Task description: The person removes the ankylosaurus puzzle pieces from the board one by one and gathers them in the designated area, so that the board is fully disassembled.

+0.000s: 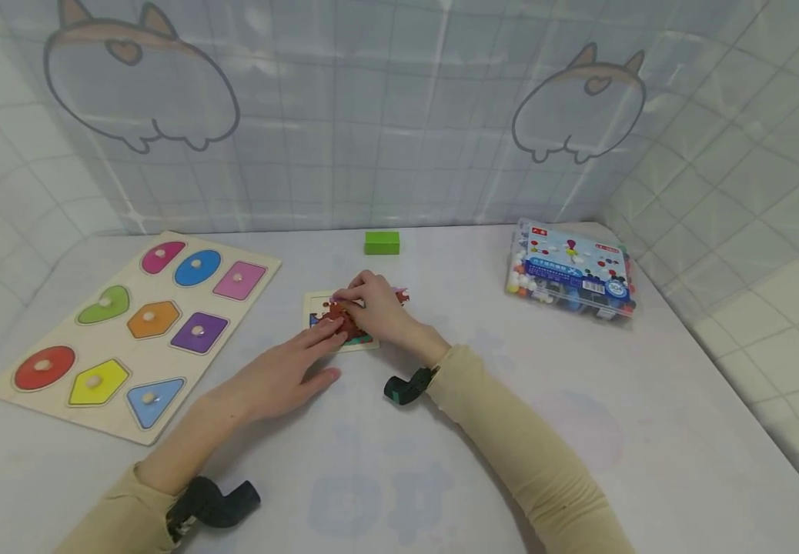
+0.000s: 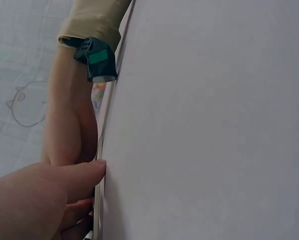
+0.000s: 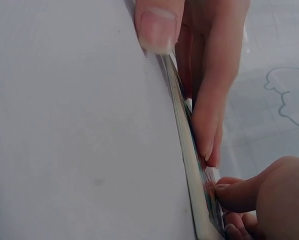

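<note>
A small jigsaw puzzle in a pale frame (image 1: 359, 347) lies on the white table, with a brown and blue picture partly covered by both hands. My left hand (image 1: 282, 377) rests its outstretched fingers on the puzzle's left side, thumb spread toward the table. Over the upper right part, my right hand (image 1: 376, 309) has its fingers curled, and thumb and fingertips pinch a puzzle piece against the board; the piece is mostly hidden. Just past the right hand shows a reddish puzzle piece (image 1: 402, 295). In the right wrist view the board's edge (image 3: 189, 170) appears side-on, between both hands.
To the left lies a wooden shape board (image 1: 164, 362) with coloured knobbed pieces. A green block (image 1: 382, 243) sits behind the puzzle. At the back right stands a clear plastic box (image 1: 569, 269) of coloured beads. Patterned curtain walls (image 1: 372, 115) border the table.
</note>
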Motion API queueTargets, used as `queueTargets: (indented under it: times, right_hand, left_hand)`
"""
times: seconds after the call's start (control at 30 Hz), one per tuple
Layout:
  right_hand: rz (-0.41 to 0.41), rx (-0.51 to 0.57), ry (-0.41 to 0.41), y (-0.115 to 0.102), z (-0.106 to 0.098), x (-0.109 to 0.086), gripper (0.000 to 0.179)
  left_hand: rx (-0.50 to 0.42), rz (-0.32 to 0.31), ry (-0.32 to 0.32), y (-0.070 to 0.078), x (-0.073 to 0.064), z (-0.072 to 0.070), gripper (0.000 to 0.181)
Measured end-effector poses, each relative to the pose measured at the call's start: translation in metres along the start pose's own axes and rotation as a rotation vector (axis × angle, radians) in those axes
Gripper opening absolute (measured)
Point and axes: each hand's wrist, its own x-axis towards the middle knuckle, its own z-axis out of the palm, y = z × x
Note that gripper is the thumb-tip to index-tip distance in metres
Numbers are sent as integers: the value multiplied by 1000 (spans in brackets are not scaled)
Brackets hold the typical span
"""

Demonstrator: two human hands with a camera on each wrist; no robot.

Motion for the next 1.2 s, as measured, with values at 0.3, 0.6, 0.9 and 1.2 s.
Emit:
queueTargets:
  times: [0.3, 0.6, 0.9, 1.2]
  right_hand:
    - [-14, 34, -10, 1, -1, 0, 27]
    - [4, 6, -15, 2, 1, 1, 27]
    - [-33, -40, -18, 4, -1, 0, 26]
    - [-11, -55, -52, -1, -2, -2, 27]
  left_hand:
    - [-7, -26, -25, -2, 1, -2, 67]
    - [10, -1, 10, 1, 0, -2, 64]
    - [10, -1, 0, 2, 1, -1, 64]
    - [18, -5, 2, 0, 1, 1, 65]
